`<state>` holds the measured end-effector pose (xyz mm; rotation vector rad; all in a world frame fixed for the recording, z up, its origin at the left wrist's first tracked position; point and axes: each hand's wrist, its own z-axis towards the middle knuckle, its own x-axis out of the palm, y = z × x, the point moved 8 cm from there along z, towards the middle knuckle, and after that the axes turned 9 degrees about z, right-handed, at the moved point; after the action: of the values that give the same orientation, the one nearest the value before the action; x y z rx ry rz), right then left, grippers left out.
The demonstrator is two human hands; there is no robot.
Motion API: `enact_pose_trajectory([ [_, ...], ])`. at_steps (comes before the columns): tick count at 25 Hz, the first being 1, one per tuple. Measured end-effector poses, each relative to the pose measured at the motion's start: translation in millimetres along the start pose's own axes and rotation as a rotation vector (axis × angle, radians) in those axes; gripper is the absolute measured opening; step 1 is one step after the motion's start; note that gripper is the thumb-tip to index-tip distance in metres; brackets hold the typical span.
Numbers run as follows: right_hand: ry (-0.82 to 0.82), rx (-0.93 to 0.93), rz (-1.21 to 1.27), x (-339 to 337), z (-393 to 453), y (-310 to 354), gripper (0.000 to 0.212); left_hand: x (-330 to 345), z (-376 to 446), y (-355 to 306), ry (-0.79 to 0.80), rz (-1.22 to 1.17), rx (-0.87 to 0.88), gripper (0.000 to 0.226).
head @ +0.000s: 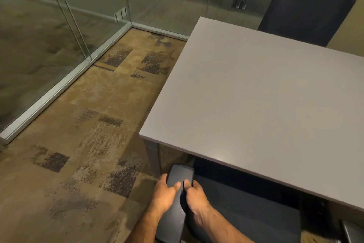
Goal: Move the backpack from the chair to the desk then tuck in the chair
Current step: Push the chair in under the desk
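Note:
A dark office chair [246, 209] stands at the near edge of the grey desk [266, 95], its seat partly under the desktop. Its left armrest [180, 175] points toward the desk leg. My left hand [165, 191] grips the armrest from the left side and my right hand [194, 195] grips it from the right, thumbs on top. No backpack shows anywhere in view; the desktop's visible part is bare.
A second dark chair [303, 12] stands behind the desk's far side. Glass partition walls [65, 32] with a metal floor rail enclose the left and back. Patterned carpet [94, 124] lies between the desk and the glass. A grey desk leg [153, 156] stands just beyond the armrest.

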<state>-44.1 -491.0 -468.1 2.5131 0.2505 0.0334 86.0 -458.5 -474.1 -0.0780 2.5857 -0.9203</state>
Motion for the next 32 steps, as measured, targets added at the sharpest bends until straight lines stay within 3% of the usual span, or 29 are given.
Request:
enact_pose_trajectory([
  [4, 0.045, 0.165, 0.005, 5, -1, -10, 0.039, 3, 3, 11, 0.01, 0.006, -0.074, 0.066],
  [7, 0.075, 0.145, -0.068, 1, -8, -1, 0.047, -4, 1, 4, 0.008, 0.133, -0.038, 0.081],
  [12, 0.064, -0.13, -0.283, -20, -36, 56, 0.053, -7, -27, -57, -0.021, 0.472, 0.23, 0.08],
  [17, -0.029, -0.526, -0.784, -50, -90, 119, 0.099, -9, -76, -128, -0.164, 0.9, 0.531, 0.081],
  [20, -0.136, -0.702, -1.066, -79, -129, 147, 0.121, -16, -112, -163, -0.21, 1.11, 0.615, 0.091],
  [25, -0.349, -0.794, -1.181, -140, -198, 174, 0.121, -19, -186, -217, -0.262, 1.164, 0.728, 0.115],
  [32, -0.456, -0.864, -1.162, -194, -298, 174, 0.119, -8, -298, -246, -0.325, 1.172, 0.866, 0.116],
])
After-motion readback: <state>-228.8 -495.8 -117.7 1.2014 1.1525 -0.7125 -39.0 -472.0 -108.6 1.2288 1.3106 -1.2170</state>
